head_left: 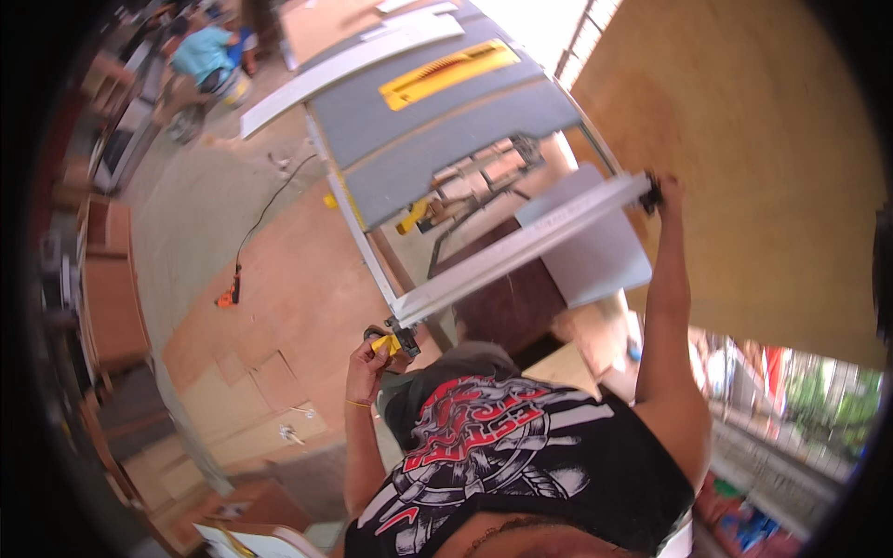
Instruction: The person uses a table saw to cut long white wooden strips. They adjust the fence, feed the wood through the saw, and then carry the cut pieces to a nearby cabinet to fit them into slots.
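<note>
A long pale metal rip fence (pixel 530 244) spans the near side of a grey table saw (pixel 363 139). My left hand (pixel 366 368) is closed on the yellow lever (pixel 386 345) at the fence's near left end, beside a black clamp (pixel 406 340). At the opposite end, my right hand (pixel 669 197) grips the fence by its black end piece (pixel 650 193). Beyond the fence, the saw top carries a yellow insert plate (pixel 450 73) with a reddish slot. A grey panel (pixel 595 251) sits under the fence's right part.
A large plywood sheet (pixel 753 158) stands at the right. White boards (pixel 349 73) lie across the saw's far left. An orange power drill (pixel 229 290) with a black cord rests on the floor at left. Farther off, a person in a blue shirt (pixel 202 54) sits low.
</note>
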A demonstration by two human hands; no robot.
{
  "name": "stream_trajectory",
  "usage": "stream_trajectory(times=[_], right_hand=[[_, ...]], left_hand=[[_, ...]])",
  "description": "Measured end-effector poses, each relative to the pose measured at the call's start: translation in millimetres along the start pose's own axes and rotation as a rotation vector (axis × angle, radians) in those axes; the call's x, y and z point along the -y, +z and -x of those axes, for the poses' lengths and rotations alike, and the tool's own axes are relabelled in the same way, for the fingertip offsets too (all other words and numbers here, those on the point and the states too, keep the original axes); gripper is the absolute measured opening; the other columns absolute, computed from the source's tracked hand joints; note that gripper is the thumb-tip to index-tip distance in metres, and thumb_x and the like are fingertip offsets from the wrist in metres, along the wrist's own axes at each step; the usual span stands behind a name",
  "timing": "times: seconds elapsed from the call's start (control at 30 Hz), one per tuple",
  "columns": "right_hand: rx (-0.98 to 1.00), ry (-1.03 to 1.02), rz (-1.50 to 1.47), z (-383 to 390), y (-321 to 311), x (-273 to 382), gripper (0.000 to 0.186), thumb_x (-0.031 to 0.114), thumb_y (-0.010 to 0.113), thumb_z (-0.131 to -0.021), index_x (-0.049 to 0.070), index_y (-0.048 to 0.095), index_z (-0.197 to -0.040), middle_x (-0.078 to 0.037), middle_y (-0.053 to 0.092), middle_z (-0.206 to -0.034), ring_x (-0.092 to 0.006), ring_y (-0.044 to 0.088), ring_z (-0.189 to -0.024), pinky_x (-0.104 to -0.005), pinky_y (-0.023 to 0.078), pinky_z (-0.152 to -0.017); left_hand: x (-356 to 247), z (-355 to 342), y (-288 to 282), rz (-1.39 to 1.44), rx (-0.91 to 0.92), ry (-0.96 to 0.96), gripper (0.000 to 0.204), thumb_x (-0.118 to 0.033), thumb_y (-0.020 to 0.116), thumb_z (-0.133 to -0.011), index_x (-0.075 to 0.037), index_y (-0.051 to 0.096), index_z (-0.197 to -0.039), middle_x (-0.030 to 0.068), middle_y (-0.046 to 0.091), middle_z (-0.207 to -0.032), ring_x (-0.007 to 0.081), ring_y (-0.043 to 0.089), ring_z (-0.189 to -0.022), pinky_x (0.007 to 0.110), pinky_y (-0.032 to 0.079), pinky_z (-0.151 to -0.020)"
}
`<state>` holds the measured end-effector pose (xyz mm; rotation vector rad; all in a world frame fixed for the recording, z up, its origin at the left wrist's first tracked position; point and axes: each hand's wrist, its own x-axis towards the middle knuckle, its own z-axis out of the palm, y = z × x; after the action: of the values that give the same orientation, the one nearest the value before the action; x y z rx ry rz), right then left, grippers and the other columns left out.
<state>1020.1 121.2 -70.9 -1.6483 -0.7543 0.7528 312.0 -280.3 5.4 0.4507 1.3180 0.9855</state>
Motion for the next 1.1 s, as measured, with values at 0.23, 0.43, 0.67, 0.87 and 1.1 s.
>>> stream_trajectory(times=[0.23,0.43,0.67,0.87,1.1], right_hand=[[0.025,-0.175,-0.137,9.9,53.8,114.9,0.045,0.025,0.088,-0.079,-0.007,0.065,-0.102,-0.011,0.066,-0.092,-0.0150,0.064,-0.078,-0.0296,0.054,-0.066],[0.059,-0.071,-0.134,-11.7,133.1,108.9,0.047,0.026,0.087,-0.082,-0.005,0.063,-0.107,-0.011,0.067,-0.097,-0.0155,0.064,-0.078,-0.0286,0.054,-0.066],[0.019,-0.059,-0.042,-34.1,170.5,61.4,0.047,0.028,0.085,-0.084,-0.004,0.063,-0.110,-0.013,0.069,-0.099,-0.0177,0.065,-0.086,-0.0311,0.055,-0.071],[0.061,-0.054,0.017,-26.6,182.7,62.2,0.048,0.030,0.085,-0.084,-0.003,0.064,-0.109,-0.012,0.069,-0.102,-0.0182,0.066,-0.088,-0.0322,0.054,-0.072],[0.020,-0.057,0.093,-40.5,154.1,36.8,0.050,0.032,0.085,-0.084,-0.003,0.063,-0.112,-0.014,0.069,-0.102,-0.0182,0.066,-0.089,-0.0314,0.055,-0.071]], left_hand=[[-61.9,13.0,10.4,0.070,-0.021,0.152,0.019,-0.016,0.064,-0.101,-0.003,0.062,-0.113,0.0031,0.066,-0.104,0.0107,0.063,-0.089,0.028,0.054,-0.081],[-89.8,-37.4,2.4,0.098,-0.072,0.236,0.022,-0.019,0.063,-0.101,-0.001,0.063,-0.114,0.0043,0.067,-0.103,0.0105,0.063,-0.087,0.028,0.054,-0.081],[-107.4,-85.2,-19.4,0.058,-0.036,0.235,0.022,-0.019,0.062,-0.102,-0.001,0.062,-0.114,0.0046,0.066,-0.101,0.0104,0.062,-0.086,0.027,0.055,-0.081],[-91.8,-88.8,-31.0,0.052,-0.096,0.178,0.024,-0.021,0.062,-0.102,-0.001,0.062,-0.116,0.0044,0.066,-0.100,0.0108,0.062,-0.085,0.027,0.055,-0.082],[-88.3,-81.9,-15.4,0.028,-0.093,0.165,0.023,-0.021,0.061,-0.103,-0.003,0.062,-0.115,0.0027,0.065,-0.100,0.0098,0.061,-0.084,0.028,0.054,-0.083]])
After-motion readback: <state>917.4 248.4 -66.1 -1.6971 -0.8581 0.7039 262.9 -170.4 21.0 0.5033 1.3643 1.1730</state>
